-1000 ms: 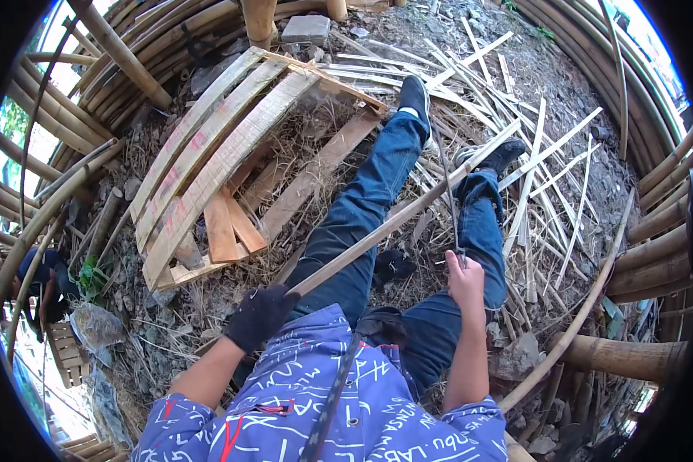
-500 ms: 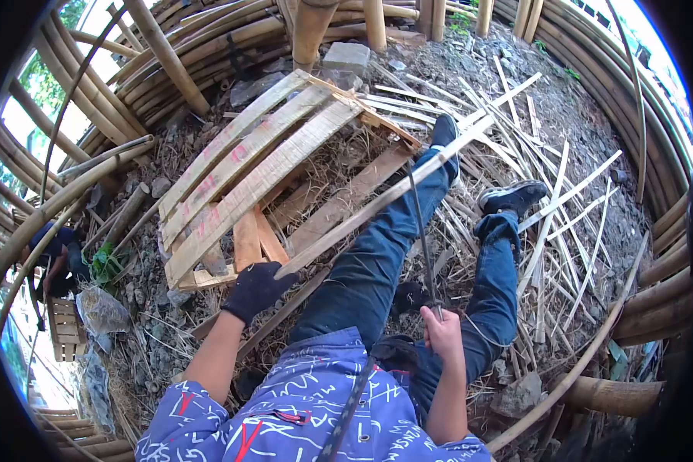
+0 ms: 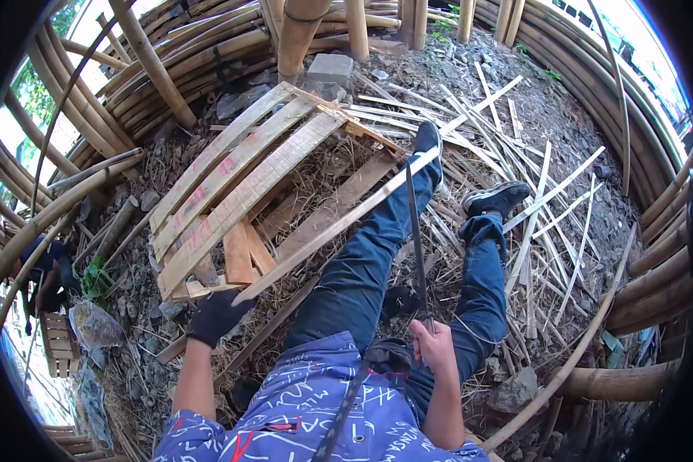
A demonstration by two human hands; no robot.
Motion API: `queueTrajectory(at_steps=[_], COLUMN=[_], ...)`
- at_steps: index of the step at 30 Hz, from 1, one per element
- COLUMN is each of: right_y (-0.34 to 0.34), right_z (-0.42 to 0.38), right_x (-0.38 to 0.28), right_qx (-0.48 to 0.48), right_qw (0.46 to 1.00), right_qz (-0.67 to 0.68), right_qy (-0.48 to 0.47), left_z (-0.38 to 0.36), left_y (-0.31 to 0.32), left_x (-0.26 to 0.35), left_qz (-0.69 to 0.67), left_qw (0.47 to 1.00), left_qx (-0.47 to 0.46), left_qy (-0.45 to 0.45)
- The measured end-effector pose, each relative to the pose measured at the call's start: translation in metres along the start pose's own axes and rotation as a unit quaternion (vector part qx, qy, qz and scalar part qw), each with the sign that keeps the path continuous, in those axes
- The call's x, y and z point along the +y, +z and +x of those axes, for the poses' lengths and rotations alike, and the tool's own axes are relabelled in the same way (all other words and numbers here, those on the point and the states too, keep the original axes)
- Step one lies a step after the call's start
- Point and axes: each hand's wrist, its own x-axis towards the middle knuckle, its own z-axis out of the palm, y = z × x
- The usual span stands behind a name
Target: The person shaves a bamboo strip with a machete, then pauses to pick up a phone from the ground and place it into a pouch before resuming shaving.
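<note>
My left hand [image 3: 219, 316], in a black glove, is closed around the near end of a long pale wooden strip [image 3: 327, 239]. The strip slants up and away across my left leg, its far end beside my left shoe. In my bare right hand [image 3: 433, 346], a long knife [image 3: 418, 246] with a narrow dark blade points away from me. Its tip reaches the strip near the far end, overlapping it in this view. Just beyond my gloved hand lies a slatted wooden pallet [image 3: 242, 181] with pink marks, tilted on the ground.
Many split strips [image 3: 535, 208] lie scattered beyond and right of my legs. Bamboo poles [image 3: 585, 379] frame the spot. A grey block [image 3: 330, 68] sits behind the pallet. At far left, a person [image 3: 50, 273] is near a small slatted crate [image 3: 58, 344].
My left hand has drawn the strip back toward me and to the left. The right hand has dropped slightly, and the knife stands straighter. The whole view has shifted a little.
</note>
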Motion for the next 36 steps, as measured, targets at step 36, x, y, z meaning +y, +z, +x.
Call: queueTrajectory(at_steps=[36], right_y=[0.074], right_z=[-0.043], right_x=[0.005], right_qx=[-0.151], right_qw=[0.974], right_qz=[-0.164], right_qy=[0.045], left_z=[-0.127], left_y=[-0.057], left_x=[-0.005], left_qz=[0.096], left_qw=[0.984], left_qx=[0.100], left_qy=[-0.110])
